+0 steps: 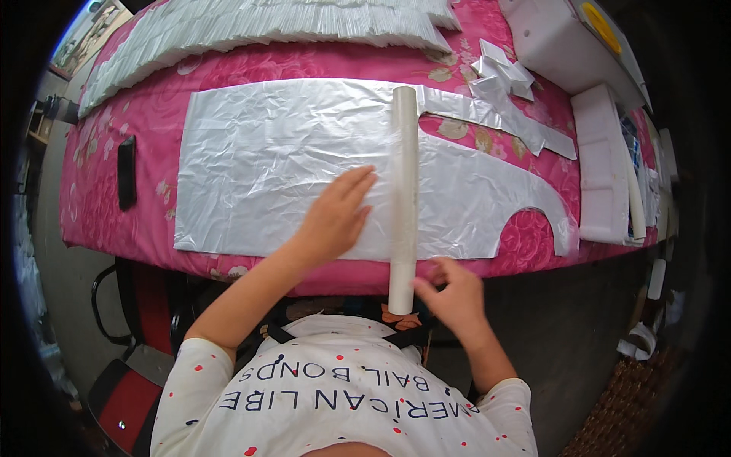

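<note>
A thin white plastic apron (282, 164) lies spread across the table, its cut-out neck and strap end toward the right. Across it, from far side to near, rests a pale, straight tube (404, 190), whose near end juts past the table's front edge. My left hand (339, 213) is over the apron just left of the tube, fingers stretched out and holding nothing. Close to the tube's near end, on its right side, is my right hand (454, 295); its fingers are loosely bent and apart, the thumb tip at or very near the tube.
Stacked folded white plastic (266, 27) fills the table's far side. Small folded white pieces (502, 72) lie at the far right, near a white foam box (601, 164). A black oblong object (127, 173) rests at left on the pink floral cloth (91, 190). Red-and-black chairs (141, 305) stand below.
</note>
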Tool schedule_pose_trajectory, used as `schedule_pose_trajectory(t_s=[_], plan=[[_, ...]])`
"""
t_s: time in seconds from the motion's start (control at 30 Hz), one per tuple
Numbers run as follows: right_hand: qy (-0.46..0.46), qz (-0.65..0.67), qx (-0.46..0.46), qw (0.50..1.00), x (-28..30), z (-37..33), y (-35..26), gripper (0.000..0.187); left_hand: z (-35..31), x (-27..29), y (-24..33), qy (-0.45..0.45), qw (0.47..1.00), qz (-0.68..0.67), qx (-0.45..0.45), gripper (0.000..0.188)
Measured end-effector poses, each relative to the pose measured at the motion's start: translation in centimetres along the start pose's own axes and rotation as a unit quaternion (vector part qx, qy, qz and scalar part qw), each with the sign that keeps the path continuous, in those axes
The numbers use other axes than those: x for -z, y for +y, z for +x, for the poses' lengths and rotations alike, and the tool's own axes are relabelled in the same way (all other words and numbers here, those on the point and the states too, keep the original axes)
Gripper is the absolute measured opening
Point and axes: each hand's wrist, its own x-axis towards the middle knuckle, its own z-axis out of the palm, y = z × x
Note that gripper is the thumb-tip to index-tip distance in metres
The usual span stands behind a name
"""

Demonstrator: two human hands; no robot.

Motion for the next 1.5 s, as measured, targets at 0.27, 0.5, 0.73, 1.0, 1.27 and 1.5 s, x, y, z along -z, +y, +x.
schedule_pose_trajectory(t_s=[0.27, 0.5, 0.73, 1.0, 1.27, 1.5], plan=[[-0.179, 0.053, -0.112, 0.976, -1.8, 0.5, -0.8, 0.045, 0.1, -4.8, -0.6, -0.104, 0.987, 0.126, 0.002, 0.057], [-0.036, 0.004, 0.030, 0.999, -0.1, 11.3, -2.1, 0.047, 0.0, -4.7, -0.5, -0.125, 0.977, 0.175, 0.004, 0.059], [-0.063, 0.334, -0.085, 0.937, 0.0, 23.7, -1.9, 0.047, 0.1, -5.0, -0.6, -0.128, 0.974, 0.186, 0.001, 0.060], [0.020, 0.871, 0.034, 0.490, 1.7, 27.8, 2.9, 0.026, 0.2, -4.5, -0.3, -0.135, 0.974, 0.184, 0.009, 0.057], [-0.024, 0.820, 0.287, 0.494, 18.3, 27.6, 12.1, 0.031, 0.0, -4.7, -0.4, -0.123, 0.977, 0.177, 0.003, 0.058], [0.335, 0.726, 0.221, 0.558, 21.7, 22.8, 4.1, 0.041, -0.1, -5.0, -0.6, -0.107, 0.980, 0.169, 0.000, 0.057]])
